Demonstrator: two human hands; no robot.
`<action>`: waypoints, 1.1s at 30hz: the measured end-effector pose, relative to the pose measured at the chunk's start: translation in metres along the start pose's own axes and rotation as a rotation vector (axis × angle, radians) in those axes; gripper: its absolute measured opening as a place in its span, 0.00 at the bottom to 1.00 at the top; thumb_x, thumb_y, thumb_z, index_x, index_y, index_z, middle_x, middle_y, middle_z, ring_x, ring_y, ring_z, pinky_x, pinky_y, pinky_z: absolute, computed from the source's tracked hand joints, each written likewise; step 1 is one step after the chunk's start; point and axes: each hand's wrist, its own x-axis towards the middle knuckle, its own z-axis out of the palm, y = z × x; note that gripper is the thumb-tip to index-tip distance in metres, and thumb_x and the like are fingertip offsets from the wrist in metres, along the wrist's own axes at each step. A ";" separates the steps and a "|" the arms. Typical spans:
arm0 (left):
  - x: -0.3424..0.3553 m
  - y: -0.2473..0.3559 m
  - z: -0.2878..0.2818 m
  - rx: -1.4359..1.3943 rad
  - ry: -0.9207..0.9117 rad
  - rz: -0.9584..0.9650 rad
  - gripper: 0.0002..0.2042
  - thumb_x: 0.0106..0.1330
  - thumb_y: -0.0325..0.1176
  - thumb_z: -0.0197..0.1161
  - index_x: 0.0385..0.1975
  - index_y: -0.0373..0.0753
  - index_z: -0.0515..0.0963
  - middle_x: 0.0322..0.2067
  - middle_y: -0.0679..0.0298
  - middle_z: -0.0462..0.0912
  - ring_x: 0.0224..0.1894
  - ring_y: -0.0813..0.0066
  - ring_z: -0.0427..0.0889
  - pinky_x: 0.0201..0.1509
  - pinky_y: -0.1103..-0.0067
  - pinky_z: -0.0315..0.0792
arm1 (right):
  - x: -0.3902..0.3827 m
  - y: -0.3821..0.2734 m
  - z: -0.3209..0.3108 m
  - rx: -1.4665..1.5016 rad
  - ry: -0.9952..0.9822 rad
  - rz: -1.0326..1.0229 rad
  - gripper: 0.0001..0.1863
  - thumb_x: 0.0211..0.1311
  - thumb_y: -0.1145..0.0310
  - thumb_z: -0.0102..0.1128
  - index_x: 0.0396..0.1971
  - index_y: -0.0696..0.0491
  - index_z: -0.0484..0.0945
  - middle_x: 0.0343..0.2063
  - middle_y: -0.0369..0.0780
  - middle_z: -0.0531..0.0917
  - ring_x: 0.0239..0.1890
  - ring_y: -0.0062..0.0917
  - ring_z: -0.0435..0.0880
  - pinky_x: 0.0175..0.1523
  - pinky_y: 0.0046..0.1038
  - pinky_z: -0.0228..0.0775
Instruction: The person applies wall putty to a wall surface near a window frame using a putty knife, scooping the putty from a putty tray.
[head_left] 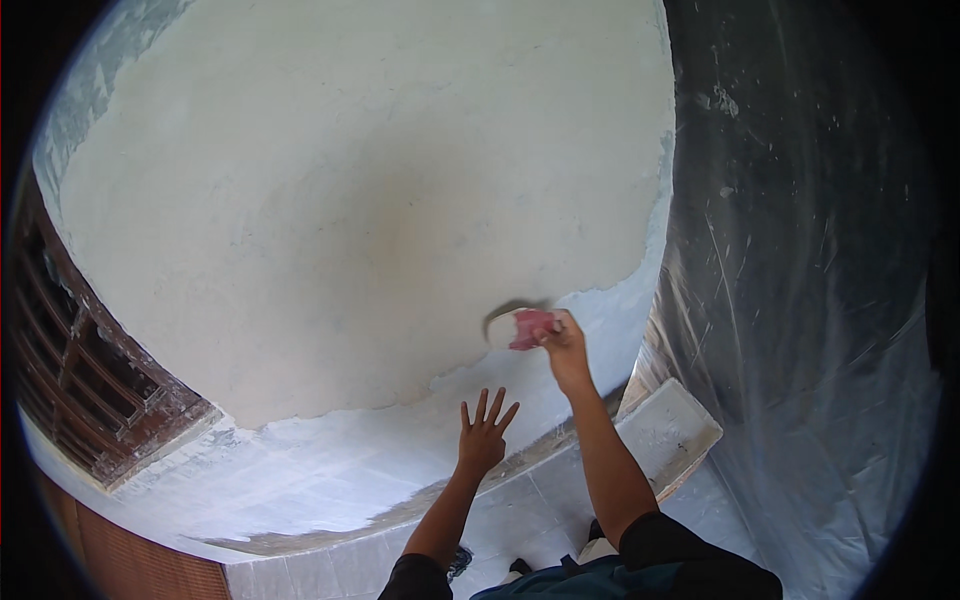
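A large wall fills the view, coated cream-beige above with an uneven lower border, below which a whiter band shows. In my right hand is a small flat red tool with a pale curved side, held up at the wall near that border. A dark curved shadow lies beside it; blur hides its exact kind. Lower and to the left, my left hand is open, its fingers spread over the white band and holding nothing. I cannot tell whether its palm touches the wall.
A pale, shallow rectangular trough stands at the wall's lower right. Clear plastic sheeting hangs over a dark surface on the right and spreads onto the floor. At left is a brown window grille. Grey tiles run along the wall's foot.
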 end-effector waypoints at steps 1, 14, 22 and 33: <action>0.003 0.000 0.000 0.009 0.008 0.002 0.39 0.49 0.30 0.58 0.66 0.58 0.59 0.71 0.63 0.43 0.73 0.54 0.39 0.67 0.43 0.39 | 0.000 0.004 0.002 -0.092 -0.060 -0.054 0.11 0.60 0.84 0.53 0.42 0.58 0.70 0.38 0.37 0.79 0.43 0.18 0.76 0.49 0.22 0.69; 0.009 -0.009 -0.007 0.045 0.030 -0.051 0.39 0.48 0.27 0.57 0.66 0.58 0.60 0.71 0.65 0.47 0.73 0.59 0.43 0.68 0.47 0.41 | 0.010 0.010 -0.018 -0.197 0.035 -0.045 0.12 0.57 0.81 0.60 0.41 0.58 0.72 0.36 0.36 0.78 0.39 0.18 0.76 0.48 0.22 0.69; 0.011 0.026 0.007 -0.014 -0.069 0.020 0.39 0.47 0.29 0.59 0.66 0.57 0.59 0.71 0.63 0.46 0.73 0.56 0.42 0.69 0.48 0.41 | -0.037 0.005 -0.096 -0.057 0.192 0.139 0.11 0.61 0.84 0.52 0.41 0.56 0.70 0.38 0.37 0.79 0.43 0.20 0.77 0.51 0.23 0.67; 0.057 0.153 0.069 -0.317 -0.226 0.285 0.34 0.49 0.29 0.60 0.62 0.47 0.65 0.70 0.57 0.48 0.72 0.53 0.44 0.68 0.49 0.46 | -0.110 0.039 -0.290 -0.540 0.507 0.345 0.13 0.59 0.77 0.56 0.44 0.57 0.69 0.35 0.45 0.82 0.39 0.29 0.82 0.45 0.28 0.71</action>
